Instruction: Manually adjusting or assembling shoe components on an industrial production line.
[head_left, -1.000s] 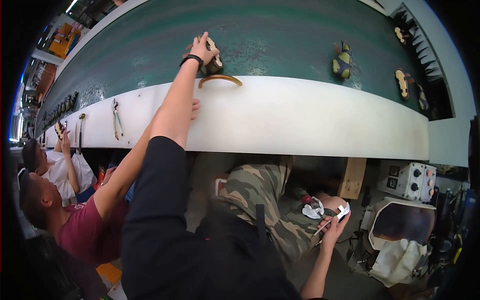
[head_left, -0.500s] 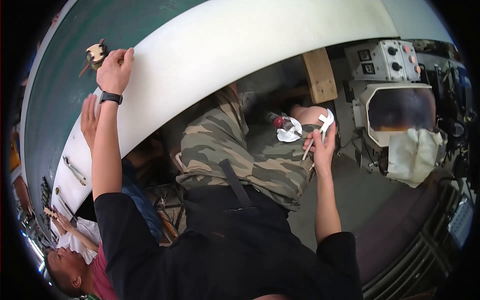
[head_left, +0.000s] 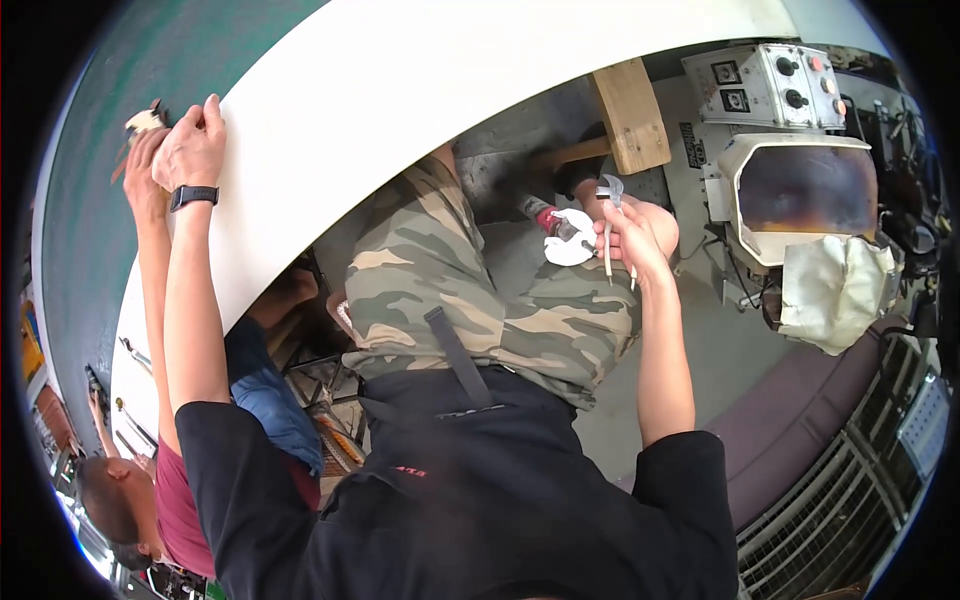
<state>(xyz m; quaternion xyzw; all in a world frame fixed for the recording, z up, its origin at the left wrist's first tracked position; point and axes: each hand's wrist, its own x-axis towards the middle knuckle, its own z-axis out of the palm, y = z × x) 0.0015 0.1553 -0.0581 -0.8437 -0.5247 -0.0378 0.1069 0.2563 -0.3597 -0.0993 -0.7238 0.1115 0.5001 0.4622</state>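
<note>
My left hand (head_left: 192, 150) rests on the white bench edge, fingers curled and thumb raised; whatever they close on, if anything, is hidden. Just beyond it lies a small cream-and-black object (head_left: 146, 122) with reddish-brown strips. A co-worker's hand (head_left: 146, 170) reaches to that object, its arm alongside mine. Above my right knee, my right hand (head_left: 632, 242) grips a plier-like metal tool (head_left: 610, 188) with a curved head and two slim handles. Near that hand, by my thigh, are a crumpled-looking white item (head_left: 568, 245) and a dark item with a red band (head_left: 546, 218).
The white bench top (head_left: 400, 70) curves across the front, bordering a green surface (head_left: 215, 50). At right stand a control box (head_left: 770, 85) with knobs and a pale-framed screen (head_left: 805, 200) with a cloth hanging below. A wooden block (head_left: 632, 115) sits under the bench. A co-worker in maroon (head_left: 185, 500) is at left.
The co-worker's hand has moved forward to the cream-and-black object, beside my left hand. My right hand with the tool has shifted slightly left and up. The view has shifted a little.
</note>
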